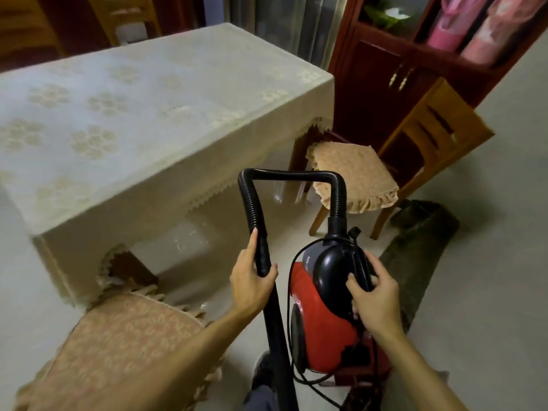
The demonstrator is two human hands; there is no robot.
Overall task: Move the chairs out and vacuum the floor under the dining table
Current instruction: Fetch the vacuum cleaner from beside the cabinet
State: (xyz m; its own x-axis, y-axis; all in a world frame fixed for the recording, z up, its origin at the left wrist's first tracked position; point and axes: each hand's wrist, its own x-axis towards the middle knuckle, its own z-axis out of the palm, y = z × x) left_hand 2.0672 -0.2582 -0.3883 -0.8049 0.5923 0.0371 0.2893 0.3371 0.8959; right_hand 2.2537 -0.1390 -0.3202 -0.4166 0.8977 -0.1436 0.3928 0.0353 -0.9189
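Note:
A red and black canister vacuum (323, 321) hangs in front of me, held up off the floor. My right hand (375, 295) grips its black top handle. My left hand (252, 280) is closed around the black wand (274, 330) just below the ribbed hose (292, 175), which arches over to the vacuum's top. The dining table (142, 114), under a cream lace cloth, stands ahead to the left. One wooden chair with a tan cushion (355, 176) sits at the table's right end. Another cushioned chair (118, 348) is at the near left corner.
A dark red cabinet (385, 84) with pink rolls on its shelves stands behind the right chair. A dark mat (421, 241) lies on the pale floor at the right. The vacuum's cord (314, 381) dangles below it. More wooden chairs (124, 19) stand beyond the table.

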